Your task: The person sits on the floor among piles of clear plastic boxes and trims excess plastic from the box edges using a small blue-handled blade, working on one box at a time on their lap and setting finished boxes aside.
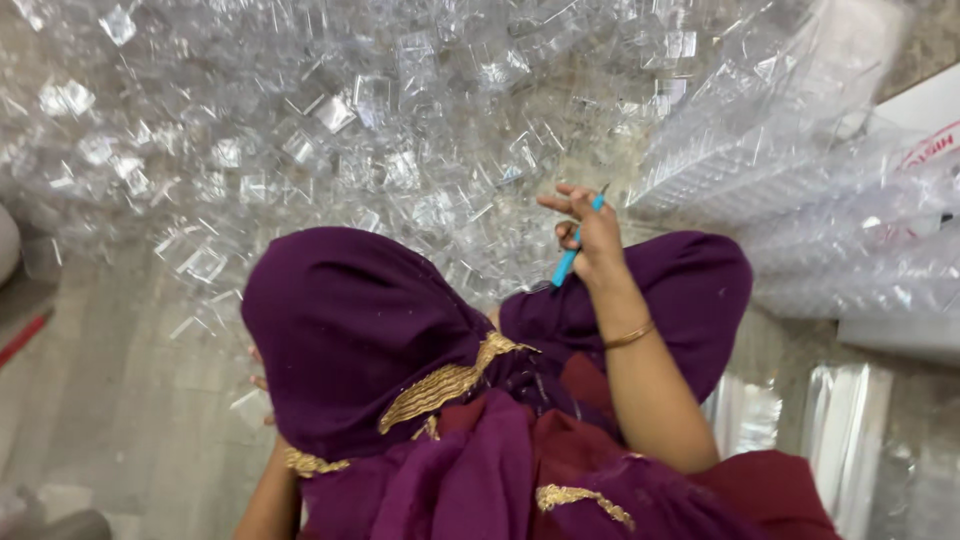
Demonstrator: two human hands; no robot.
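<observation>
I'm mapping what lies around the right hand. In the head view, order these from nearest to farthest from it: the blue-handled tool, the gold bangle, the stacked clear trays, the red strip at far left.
From the right hand:
1. Blue-handled tool, held in the hand itself.
2. Gold bangle, just below on the wrist.
3. Stacked clear trays, to the upper right.
4. Red strip, at the far left edge.

Slim blue-handled tool, tilted, above heaped clear plastic boxes.

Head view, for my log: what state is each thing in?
Right hand: raised, gripping a blue-handled tool.
Left hand: mostly hidden behind the purple-draped knee; grip unclear.
Clear plastic boxes: loose in a heap on the floor.
Stacked clear trays: nested, wrapped in plastic.
</observation>
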